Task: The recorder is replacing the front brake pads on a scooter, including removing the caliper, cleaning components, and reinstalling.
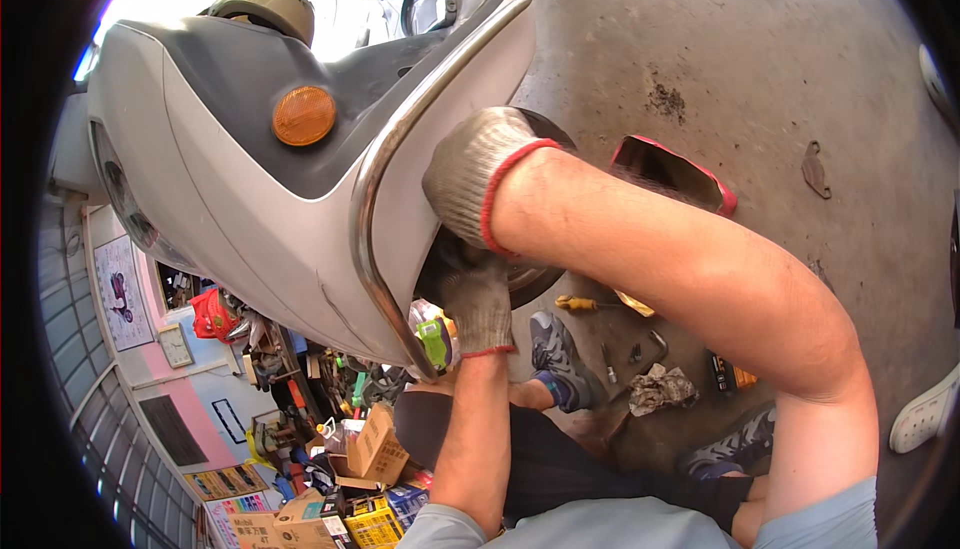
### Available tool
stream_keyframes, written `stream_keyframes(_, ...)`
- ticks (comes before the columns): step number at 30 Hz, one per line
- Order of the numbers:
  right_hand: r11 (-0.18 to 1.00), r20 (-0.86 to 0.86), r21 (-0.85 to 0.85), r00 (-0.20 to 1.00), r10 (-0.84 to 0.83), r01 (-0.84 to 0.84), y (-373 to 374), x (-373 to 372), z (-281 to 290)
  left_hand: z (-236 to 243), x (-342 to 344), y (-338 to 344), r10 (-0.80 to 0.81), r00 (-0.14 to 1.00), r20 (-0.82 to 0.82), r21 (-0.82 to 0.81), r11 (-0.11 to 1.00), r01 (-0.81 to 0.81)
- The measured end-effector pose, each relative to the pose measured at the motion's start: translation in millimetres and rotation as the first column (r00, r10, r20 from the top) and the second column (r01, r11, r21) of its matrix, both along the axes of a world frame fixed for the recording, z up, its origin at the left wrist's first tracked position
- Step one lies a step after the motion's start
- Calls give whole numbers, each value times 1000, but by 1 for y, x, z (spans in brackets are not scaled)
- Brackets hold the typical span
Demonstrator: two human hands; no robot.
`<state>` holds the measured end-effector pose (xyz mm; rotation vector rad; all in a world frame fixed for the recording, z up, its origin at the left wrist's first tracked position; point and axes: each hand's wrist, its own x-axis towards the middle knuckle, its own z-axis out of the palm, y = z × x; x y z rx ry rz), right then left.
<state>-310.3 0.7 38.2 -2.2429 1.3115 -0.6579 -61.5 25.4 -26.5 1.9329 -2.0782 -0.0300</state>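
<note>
Both my hands wear grey knit work gloves with red cuffs and reach in at the front of a white scooter (pixel 250 239). My right hand (pixel 478 174) lies against the white body panel, above the dark front wheel (pixel 535 284). Lower down, my left hand (pixel 482 299) is in the dark gap between the panel and the wheel. The fingers of both hands are hidden or in shadow, so I cannot see what they hold. A chrome guard bar (pixel 372 189) bends along the panel just left of my hands. An orange round reflector (pixel 304 116) sits on the grey trim.
On the concrete floor lie a red-edged part (pixel 680 171), a yellow-handled screwdriver (pixel 576 303), a crumpled dirty rag (pixel 662 390), a bent metal tool (pixel 655 346) and a flat bracket (pixel 815 170). Cardboard boxes (pixel 378 446) crowd the lower left. A white clog (pixel 925 421) shows at the right.
</note>
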Motion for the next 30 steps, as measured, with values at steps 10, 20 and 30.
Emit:
stream_keyframes(10,997,43,29,996,74,-76,-5,-13,-12,14,-14,2,48,979,-198,110,994,-27)
stream_keyframes(20,995,126,19,987,99,-102,-3,-17,-29,26,-20,2,100,978,-181,95,992,-83)
stream_keyframes(30,998,432,60,901,-31,6,9,11,-123,25,-18,4,-6,951,-308,108,993,41)
